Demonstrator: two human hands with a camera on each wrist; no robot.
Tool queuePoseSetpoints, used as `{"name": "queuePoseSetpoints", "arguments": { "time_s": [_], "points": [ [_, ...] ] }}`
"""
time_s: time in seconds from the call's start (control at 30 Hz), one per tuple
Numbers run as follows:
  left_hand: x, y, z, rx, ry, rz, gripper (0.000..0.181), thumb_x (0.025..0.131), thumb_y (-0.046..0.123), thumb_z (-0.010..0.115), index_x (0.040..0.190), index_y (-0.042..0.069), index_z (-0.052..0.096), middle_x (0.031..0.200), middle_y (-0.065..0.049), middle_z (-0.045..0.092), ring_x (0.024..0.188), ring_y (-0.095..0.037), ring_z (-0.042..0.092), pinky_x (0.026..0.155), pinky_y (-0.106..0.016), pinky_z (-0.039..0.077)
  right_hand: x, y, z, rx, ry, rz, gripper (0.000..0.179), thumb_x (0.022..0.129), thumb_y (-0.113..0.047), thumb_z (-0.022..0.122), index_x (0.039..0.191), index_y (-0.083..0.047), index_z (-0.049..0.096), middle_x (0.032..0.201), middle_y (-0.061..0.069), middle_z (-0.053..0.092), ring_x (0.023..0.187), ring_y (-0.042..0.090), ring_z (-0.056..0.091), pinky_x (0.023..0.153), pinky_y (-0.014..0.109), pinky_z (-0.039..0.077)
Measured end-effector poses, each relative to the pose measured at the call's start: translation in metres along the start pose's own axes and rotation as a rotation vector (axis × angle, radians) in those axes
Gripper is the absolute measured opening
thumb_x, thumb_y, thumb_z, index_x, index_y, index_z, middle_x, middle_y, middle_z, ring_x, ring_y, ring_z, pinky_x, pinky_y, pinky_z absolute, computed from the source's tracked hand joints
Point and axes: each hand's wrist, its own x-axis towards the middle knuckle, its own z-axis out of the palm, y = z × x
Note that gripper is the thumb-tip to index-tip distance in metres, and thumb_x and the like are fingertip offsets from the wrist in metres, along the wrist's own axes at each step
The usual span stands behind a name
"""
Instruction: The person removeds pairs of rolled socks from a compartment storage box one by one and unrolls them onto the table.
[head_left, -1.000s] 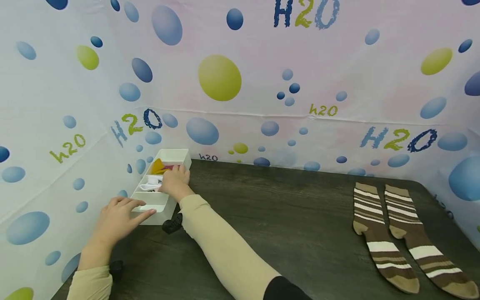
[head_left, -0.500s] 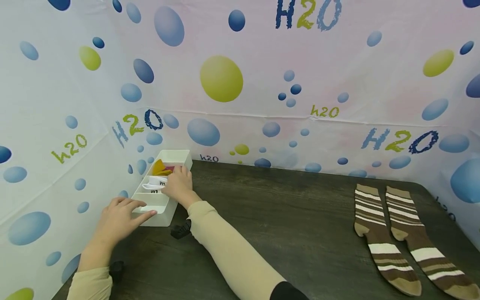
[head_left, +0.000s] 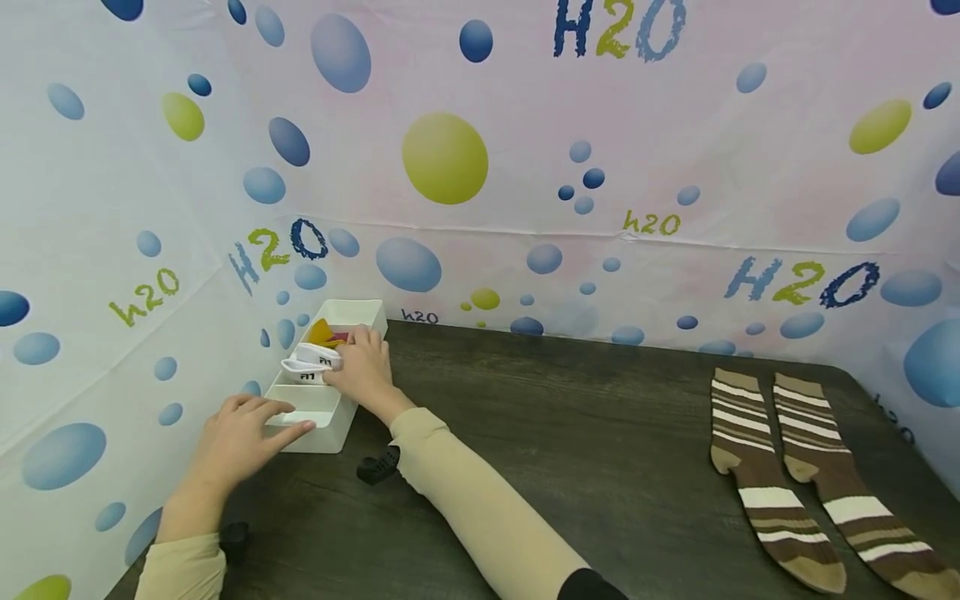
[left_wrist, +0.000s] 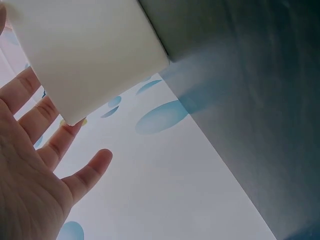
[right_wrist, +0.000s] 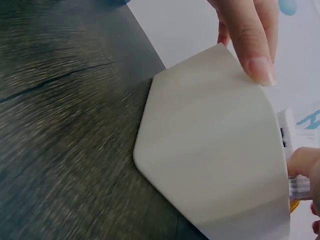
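Note:
My right hand (head_left: 360, 364) is at the white divided box (head_left: 322, 437), pinching folded white socks (head_left: 305, 372) with black lettering. The socks stand partly above the rim of their compartment; ribbed cloth shows beside the fingers in the right wrist view. My left hand (head_left: 236, 437) rests at the box's near left corner, fingers fairly straight and thumb apart. In the left wrist view its fingers (left_wrist: 65, 140) lie along the far side of the box wall (left_wrist: 85, 55). Behind the white socks, a yellow and maroon folded cloth item (head_left: 324, 335) sits in another compartment, partly hidden by my right hand.
Two brown striped socks (head_left: 772, 483) lie flat side by side on the right of the dark wooden table (head_left: 540, 467). A curtain (head_left: 525, 125) with dots and lettering hangs behind and to the left, close to the box.
My right hand and forearm have shifted slightly right. The white socks have risen in their compartment and show more above the rim. My left hand stays at the box corner.

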Motion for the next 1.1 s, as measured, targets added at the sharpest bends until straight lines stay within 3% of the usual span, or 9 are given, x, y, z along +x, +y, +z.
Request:
{"name": "queuePoseSetpoints", "arguments": {
  "time_s": [0.23,0.5,0.77,1.1],
  "points": [
    [0.001,0.0,-0.003,0.005,0.011,0.005,0.059,0.083,0.06,0.066,0.108,0.008,0.072,0.112,-0.024,0.068,0.109,-0.049,0.051,0.082,-0.067,0.043,-0.003,0.003,-0.007,0.05,0.083,-0.043,0.023,0.088,-0.046,0.066,0.1,-0.026,0.067,0.1,-0.007,0.038,0.092,0.01,0.031,0.074,0.023,0.023],
    [-0.001,0.001,-0.004,0.001,-0.034,-0.012,0.061,0.085,0.063,0.062,0.111,0.008,0.072,0.115,-0.022,0.068,0.112,-0.049,0.048,0.083,-0.069,0.041,-0.01,0.005,-0.019,0.067,0.193,-0.101,0.026,0.087,-0.044,0.067,0.106,-0.028,0.069,0.106,-0.006,0.045,0.093,0.011,0.035,0.077,0.021,0.029],
    [-0.001,0.002,0.0,-0.018,-0.015,0.011,0.059,0.084,0.061,0.065,0.109,0.008,0.072,0.112,-0.021,0.069,0.11,-0.049,0.05,0.083,-0.067,0.042,-0.025,0.017,-0.035,0.133,0.28,-0.162,0.032,0.085,-0.039,0.07,0.115,-0.028,0.07,0.106,-0.004,0.045,0.092,0.012,0.037,0.078,0.022,0.03],
    [-0.003,0.002,-0.001,-0.025,0.014,-0.001,0.058,0.082,0.06,0.068,0.107,0.008,0.072,0.112,-0.026,0.067,0.107,-0.049,0.05,0.079,-0.066,0.043,-0.038,0.034,-0.048,0.233,0.397,-0.219,0.031,0.084,-0.035,0.073,0.113,-0.023,0.072,0.103,-0.001,0.044,0.091,0.016,0.035,0.077,0.025,0.028]
  ]
}}
